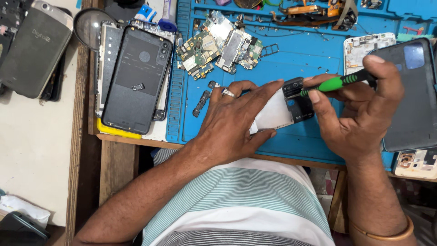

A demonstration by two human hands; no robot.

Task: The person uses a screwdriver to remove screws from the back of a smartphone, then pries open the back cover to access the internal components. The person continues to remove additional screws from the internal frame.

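Two hands, one phone [277,111] — left grip [236,118] pinching it, right grip [359,114] pinching one screwdriver [337,83].

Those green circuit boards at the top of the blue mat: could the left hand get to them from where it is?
Probably yes. The left hand lies just below the circuit boards, with only small loose parts on the blue mat between; it would have to release the phone.
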